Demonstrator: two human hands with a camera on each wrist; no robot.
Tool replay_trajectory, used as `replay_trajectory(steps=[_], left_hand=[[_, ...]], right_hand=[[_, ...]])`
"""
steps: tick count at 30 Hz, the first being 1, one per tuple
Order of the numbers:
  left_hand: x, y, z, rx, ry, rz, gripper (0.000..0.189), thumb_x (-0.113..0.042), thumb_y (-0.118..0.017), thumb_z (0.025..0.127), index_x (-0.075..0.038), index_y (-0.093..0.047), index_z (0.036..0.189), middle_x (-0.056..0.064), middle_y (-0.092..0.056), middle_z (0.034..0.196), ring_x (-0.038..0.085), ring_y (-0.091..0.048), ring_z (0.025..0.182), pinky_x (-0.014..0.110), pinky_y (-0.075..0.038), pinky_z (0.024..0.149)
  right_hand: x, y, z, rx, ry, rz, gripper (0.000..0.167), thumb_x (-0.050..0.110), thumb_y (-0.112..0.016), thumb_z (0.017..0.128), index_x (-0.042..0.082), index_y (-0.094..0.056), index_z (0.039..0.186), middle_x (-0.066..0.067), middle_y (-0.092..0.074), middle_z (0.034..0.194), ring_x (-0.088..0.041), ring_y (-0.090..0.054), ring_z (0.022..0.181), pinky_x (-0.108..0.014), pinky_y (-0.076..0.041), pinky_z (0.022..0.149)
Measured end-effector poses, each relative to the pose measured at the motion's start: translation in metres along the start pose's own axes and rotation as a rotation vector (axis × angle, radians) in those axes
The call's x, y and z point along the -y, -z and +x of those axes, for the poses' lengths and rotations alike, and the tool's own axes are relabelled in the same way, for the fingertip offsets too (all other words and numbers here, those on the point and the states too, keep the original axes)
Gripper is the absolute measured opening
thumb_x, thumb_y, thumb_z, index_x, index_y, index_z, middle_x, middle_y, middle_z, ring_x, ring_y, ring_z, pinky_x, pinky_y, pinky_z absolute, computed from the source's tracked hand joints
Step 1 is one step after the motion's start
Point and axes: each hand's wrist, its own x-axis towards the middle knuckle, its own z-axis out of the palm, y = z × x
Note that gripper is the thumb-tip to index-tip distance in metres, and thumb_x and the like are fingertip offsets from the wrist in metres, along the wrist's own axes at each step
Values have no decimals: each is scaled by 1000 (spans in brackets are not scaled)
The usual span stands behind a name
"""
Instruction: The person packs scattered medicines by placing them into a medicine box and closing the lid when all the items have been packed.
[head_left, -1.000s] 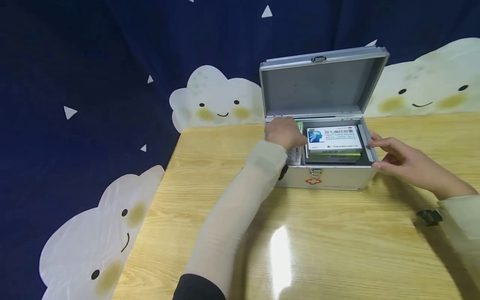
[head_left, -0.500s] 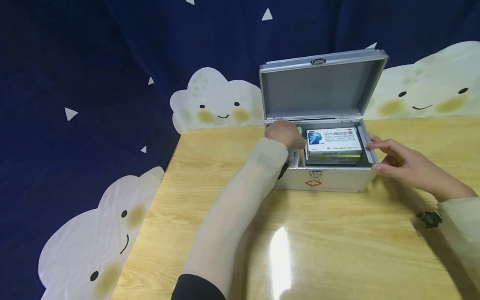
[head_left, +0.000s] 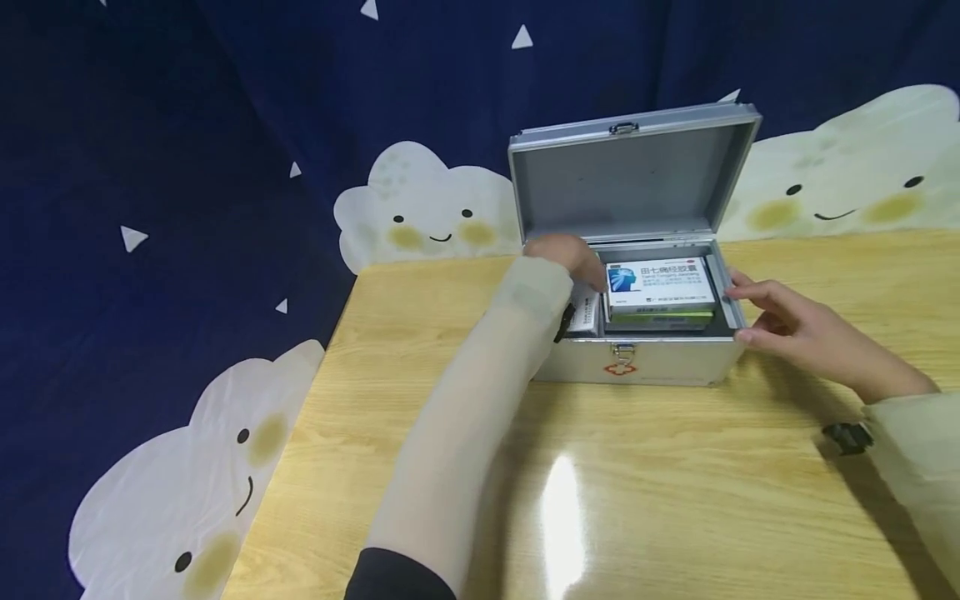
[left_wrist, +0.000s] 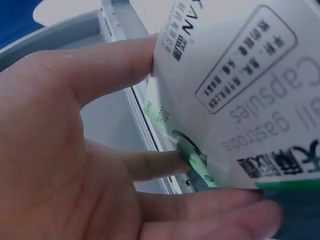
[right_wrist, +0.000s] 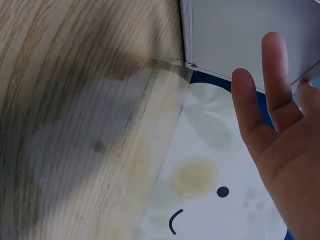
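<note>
My left hand [head_left: 566, 254] reaches into the left part of an open silver first-aid case [head_left: 675, 365]. In the left wrist view, its thumb and fingers hold a white medicine box [left_wrist: 235, 100] with green edging and the word "Capsules". The hand hides most of that part from the head view. A white carton [head_left: 585, 310] with grey lettering shows beside the wrist. My right hand [head_left: 795, 329] touches the case's right side, fingertips at the rim and thumb by the front corner. Its fingers look fairly straight in the right wrist view [right_wrist: 280, 110].
A white medicine box with a blue picture [head_left: 667, 287] lies on a green-edged box [head_left: 667, 320] in the case's right compartment. The lid [head_left: 622, 183] stands raised at the back. A wooden table [head_left: 637, 492] carries the case, before a dark blue cloud-print curtain [head_left: 225, 125].
The left hand has shifted slightly within the case's left part. My right hand keeps its place at the rim. The whole head view has moved a little.
</note>
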Motion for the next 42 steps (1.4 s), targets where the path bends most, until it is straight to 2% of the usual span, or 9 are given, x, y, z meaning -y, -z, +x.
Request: replay_trajectory(steps=[8, 11, 14, 18, 21, 25, 32, 37, 42], left_hand=[[0, -3, 4, 26, 49, -7, 56, -58, -63, 87, -32, -56, 137, -13, -58, 136, 5, -53, 120, 23, -42, 107], [0, -4, 5, 27, 92, -43, 56, -58, -66, 86, -34, -57, 136, -13, -57, 135, 6, -52, 120, 24, -42, 107], [0, -3, 5, 27, 119, -119, 53, -54, -71, 84, -33, -61, 131, -12, -58, 133, 7, -53, 117, 24, -45, 103], [2, -4, 7, 47, 91, -118, 47, -50, -72, 85, -33, -63, 129, -12, -59, 133, 8, -54, 118, 25, -47, 102], [4, -5, 9, 57, 55, -57, 44, -51, -70, 86, -33, -64, 126, -12, -59, 134, 7, -55, 119, 24, -47, 102], [4, -6, 10, 45, 60, -55, 40, -50, -73, 84, -33, -67, 119, -11, -60, 134, 8, -56, 119, 24, -47, 102], [5, -4, 7, 59, 78, -154, 23, -42, -76, 84, -29, -73, 103, -12, -66, 119, 7, -59, 110, 23, -50, 96], [6, -5, 7, 60, 97, -217, 27, -39, -78, 83, -27, -73, 107, -10, -66, 117, 9, -59, 106, 25, -52, 94], [8, -5, 9, 68, 92, -222, 24, -38, -78, 83, -28, -75, 104, -11, -66, 116, 7, -59, 106, 24, -51, 96]], right_hand=[[-5, -4, 1, 5, -13, -2, 52, 18, -67, 95, 15, -45, 142, 26, -18, 160, 3, -55, 85, -7, -40, 72], [-4, -4, 2, 3, -17, -7, 53, 18, -67, 95, 15, -45, 143, 26, -17, 161, 6, -53, 87, -6, -39, 72], [-2, -4, 1, -4, -15, -1, 53, 18, -67, 95, 14, -45, 142, 25, -17, 161, 7, -52, 88, -6, -39, 73], [1, -5, 0, -5, -5, 14, 52, 18, -67, 95, 13, -46, 142, 26, -18, 160, 6, -54, 87, -7, -40, 73], [2, -5, 0, -11, 17, 22, 51, 16, -67, 95, 12, -47, 141, 25, -20, 160, 3, -56, 84, -7, -41, 72], [1, -4, 1, -15, 42, 27, 50, 14, -67, 94, 12, -48, 141, 25, -21, 160, 0, -58, 81, -8, -42, 72], [1, -3, 1, -13, 41, 15, 50, 14, -67, 95, 13, -48, 141, 26, -22, 160, -2, -58, 78, -10, -42, 70], [-1, -2, 0, -6, 4, 11, 51, 17, -66, 95, 15, -46, 142, 25, -19, 161, 1, -56, 83, -9, -40, 71], [1, -3, 1, -6, -1, 2, 51, 18, -66, 95, 16, -46, 143, 24, -18, 161, 1, -56, 83, -8, -40, 72]])
